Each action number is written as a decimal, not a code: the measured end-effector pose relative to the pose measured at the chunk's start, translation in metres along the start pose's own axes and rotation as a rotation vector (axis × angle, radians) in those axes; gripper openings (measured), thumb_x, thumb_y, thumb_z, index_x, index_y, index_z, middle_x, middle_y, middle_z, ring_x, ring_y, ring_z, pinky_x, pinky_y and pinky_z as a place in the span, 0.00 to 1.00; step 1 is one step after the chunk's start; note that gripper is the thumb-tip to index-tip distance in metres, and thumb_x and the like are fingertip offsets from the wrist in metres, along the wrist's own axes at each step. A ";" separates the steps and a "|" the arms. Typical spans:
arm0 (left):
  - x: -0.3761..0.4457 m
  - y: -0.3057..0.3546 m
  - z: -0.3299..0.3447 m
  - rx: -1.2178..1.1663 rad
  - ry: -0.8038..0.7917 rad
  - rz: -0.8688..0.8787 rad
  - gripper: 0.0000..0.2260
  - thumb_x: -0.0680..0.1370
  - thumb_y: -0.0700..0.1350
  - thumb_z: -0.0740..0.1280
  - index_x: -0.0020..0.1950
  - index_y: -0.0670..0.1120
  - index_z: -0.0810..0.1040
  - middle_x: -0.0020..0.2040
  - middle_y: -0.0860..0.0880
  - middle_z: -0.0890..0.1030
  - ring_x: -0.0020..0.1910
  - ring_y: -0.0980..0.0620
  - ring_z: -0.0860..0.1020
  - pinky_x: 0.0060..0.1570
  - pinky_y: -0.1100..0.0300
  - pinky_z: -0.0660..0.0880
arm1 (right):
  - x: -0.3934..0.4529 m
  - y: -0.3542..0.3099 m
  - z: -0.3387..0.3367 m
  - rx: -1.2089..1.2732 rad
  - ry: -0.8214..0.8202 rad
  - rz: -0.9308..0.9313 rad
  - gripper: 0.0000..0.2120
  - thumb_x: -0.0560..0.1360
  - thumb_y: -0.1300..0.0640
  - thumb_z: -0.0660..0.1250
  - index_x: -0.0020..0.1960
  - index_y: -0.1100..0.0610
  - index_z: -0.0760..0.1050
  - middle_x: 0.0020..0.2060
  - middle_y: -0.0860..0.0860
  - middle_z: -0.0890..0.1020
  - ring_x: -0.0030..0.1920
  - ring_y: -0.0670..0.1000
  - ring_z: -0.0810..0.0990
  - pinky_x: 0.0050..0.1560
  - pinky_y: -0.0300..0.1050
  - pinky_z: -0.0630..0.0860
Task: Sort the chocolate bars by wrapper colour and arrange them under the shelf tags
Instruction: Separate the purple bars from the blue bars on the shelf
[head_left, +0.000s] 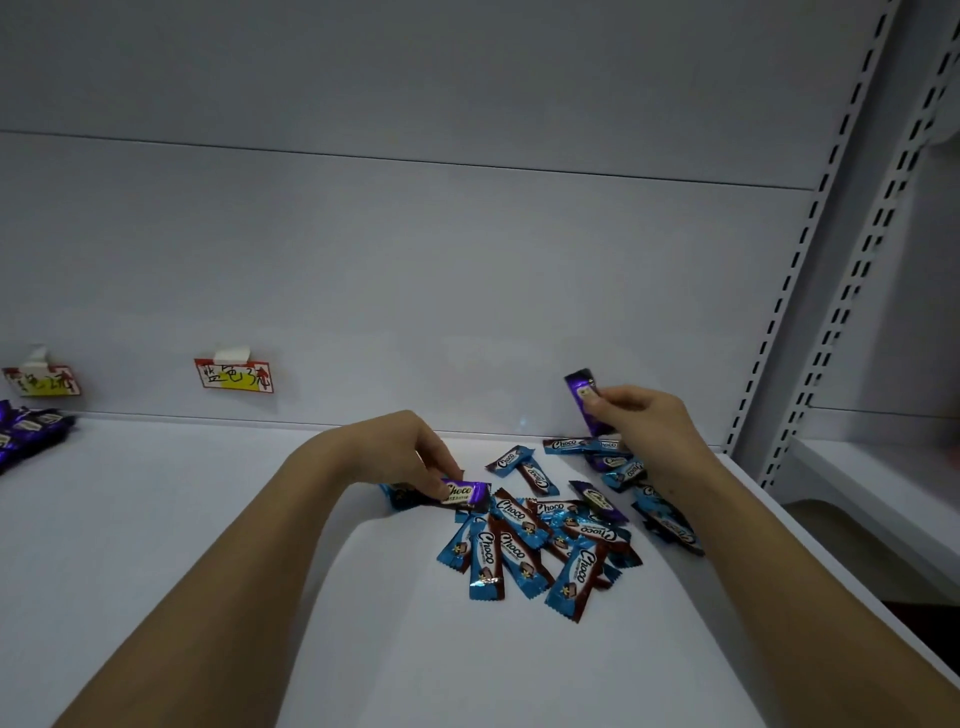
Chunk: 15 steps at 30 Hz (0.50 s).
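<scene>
A loose heap of blue-wrapped chocolate bars (524, 551) with a few purple ones mixed in lies on the white shelf (208, 545). My left hand (415, 457) pinches a purple bar (465, 491) lying at the heap's left edge. My right hand (644, 421) holds another purple bar (584, 395) upright, lifted above the heap's far right. Several purple bars (26, 428) sit grouped at the far left under a hand-written tag (44, 381). A second tag (234, 374) hangs on the back wall with nothing under it.
The shelf's back panel (467, 286) rises behind the heap. Slotted white uprights (789, 260) stand at the right, with a neighbouring shelf bay (883, 467) beyond them. The shelf's front edge runs diagonally at the lower right.
</scene>
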<state>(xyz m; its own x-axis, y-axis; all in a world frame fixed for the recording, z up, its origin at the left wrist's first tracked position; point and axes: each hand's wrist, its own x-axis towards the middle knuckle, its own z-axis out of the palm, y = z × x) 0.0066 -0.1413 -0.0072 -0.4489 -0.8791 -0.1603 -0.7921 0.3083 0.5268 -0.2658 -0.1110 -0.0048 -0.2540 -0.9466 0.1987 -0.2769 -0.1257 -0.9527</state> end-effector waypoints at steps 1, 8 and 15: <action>0.000 0.001 0.000 0.025 -0.006 0.003 0.10 0.74 0.47 0.73 0.54 0.56 0.84 0.45 0.62 0.79 0.47 0.57 0.76 0.44 0.65 0.72 | 0.003 0.001 -0.005 0.027 0.024 0.018 0.05 0.74 0.53 0.72 0.50 0.50 0.81 0.46 0.48 0.84 0.46 0.46 0.81 0.42 0.40 0.75; 0.005 -0.001 0.002 0.051 0.005 0.024 0.05 0.73 0.49 0.74 0.46 0.57 0.82 0.47 0.60 0.79 0.46 0.57 0.76 0.40 0.64 0.71 | 0.015 0.016 -0.023 -0.129 0.088 0.060 0.11 0.76 0.60 0.71 0.57 0.62 0.78 0.43 0.53 0.82 0.35 0.50 0.82 0.35 0.38 0.79; 0.008 -0.003 0.002 -0.317 0.223 0.104 0.06 0.72 0.44 0.75 0.46 0.53 0.81 0.43 0.54 0.84 0.45 0.54 0.82 0.43 0.60 0.79 | 0.017 0.029 -0.018 -0.639 -0.070 -0.048 0.10 0.76 0.57 0.71 0.56 0.56 0.82 0.44 0.50 0.83 0.44 0.47 0.79 0.46 0.41 0.72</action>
<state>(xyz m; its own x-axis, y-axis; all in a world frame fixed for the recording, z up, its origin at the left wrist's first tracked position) 0.0051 -0.1483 -0.0117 -0.3910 -0.9174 0.0743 -0.5644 0.3028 0.7680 -0.2944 -0.1251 -0.0249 -0.1729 -0.9640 0.2019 -0.7893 0.0130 -0.6139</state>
